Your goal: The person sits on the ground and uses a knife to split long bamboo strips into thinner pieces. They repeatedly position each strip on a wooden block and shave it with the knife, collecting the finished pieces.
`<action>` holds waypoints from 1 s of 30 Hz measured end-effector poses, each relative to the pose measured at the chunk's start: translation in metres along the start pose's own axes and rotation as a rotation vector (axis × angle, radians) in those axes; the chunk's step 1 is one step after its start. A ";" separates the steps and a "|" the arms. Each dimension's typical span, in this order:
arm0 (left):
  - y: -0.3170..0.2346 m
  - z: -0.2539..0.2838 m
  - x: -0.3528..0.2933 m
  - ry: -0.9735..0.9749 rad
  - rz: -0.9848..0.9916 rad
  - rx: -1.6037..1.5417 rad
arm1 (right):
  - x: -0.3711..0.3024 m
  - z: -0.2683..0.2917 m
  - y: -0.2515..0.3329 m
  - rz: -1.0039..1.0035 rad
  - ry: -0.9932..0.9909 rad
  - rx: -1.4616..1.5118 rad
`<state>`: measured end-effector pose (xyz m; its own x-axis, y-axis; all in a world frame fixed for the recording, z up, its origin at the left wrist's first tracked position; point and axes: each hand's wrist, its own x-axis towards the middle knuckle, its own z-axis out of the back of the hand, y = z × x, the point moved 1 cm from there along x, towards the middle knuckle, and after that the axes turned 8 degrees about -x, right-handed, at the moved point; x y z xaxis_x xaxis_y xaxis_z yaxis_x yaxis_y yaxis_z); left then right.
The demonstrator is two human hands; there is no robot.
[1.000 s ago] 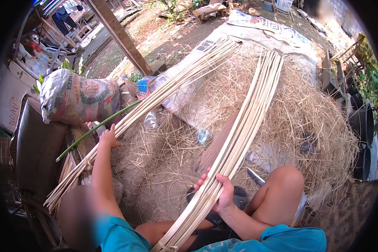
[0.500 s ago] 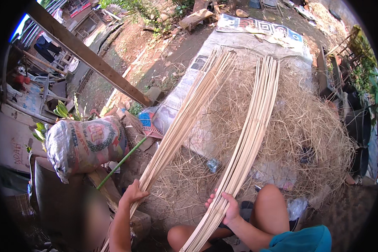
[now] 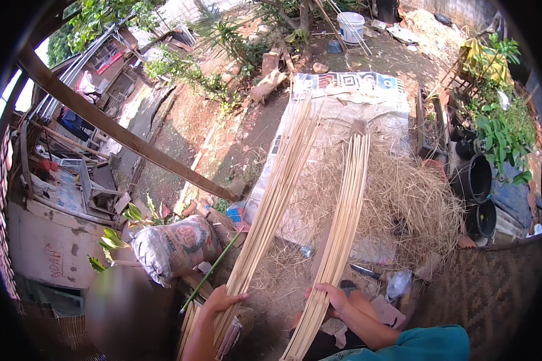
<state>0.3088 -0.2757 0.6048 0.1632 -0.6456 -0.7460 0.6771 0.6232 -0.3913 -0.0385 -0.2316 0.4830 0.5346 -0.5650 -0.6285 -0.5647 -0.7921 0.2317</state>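
Observation:
Two long bundles of pale, thin split bamboo strips slant away from me. My left hand (image 3: pixel 221 299) is closed around the near part of the left bundle (image 3: pixel 270 207), thumb sticking out to the right. My right hand (image 3: pixel 332 298) grips the right bundle (image 3: pixel 341 219) low down, thumb across its top. Apart from each other, both bundles fan slightly at their far ends. Below my left hand, more strips (image 3: pixel 188 328) show at the lower left. A knife (image 3: pixel 365 272) with a dark handle lies on the ground to the right of my right hand.
A heap of curly shavings (image 3: pixel 403 195) covers part of a pale sheet (image 3: pixel 373 111). At left are a stuffed sack (image 3: pixel 177 245), a green stick (image 3: pixel 212 272) and a slanting wooden post (image 3: pixel 132 139). Black pots (image 3: pixel 477 179) stand right; a white bucket (image 3: pixel 350 29) is far back.
The view has tilted up, bringing the bucket and more yard into sight. Both hands keep hold of their bundles, which now appear lower and nearer each other in the picture.

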 end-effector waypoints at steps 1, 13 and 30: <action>-0.006 -0.009 -0.020 0.000 0.065 0.009 | -0.013 -0.009 0.002 -0.022 0.026 0.005; -0.052 -0.029 -0.161 0.178 0.046 -0.295 | -0.129 -0.106 0.023 0.056 0.025 -0.032; 0.125 -0.123 -0.103 0.471 0.118 -0.430 | -0.101 -0.196 -0.022 0.034 0.060 -0.074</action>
<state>0.2886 -0.0770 0.5665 -0.1793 -0.3599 -0.9156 0.3104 0.8624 -0.3998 0.0433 -0.2025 0.6870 0.5539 -0.6027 -0.5744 -0.5364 -0.7860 0.3074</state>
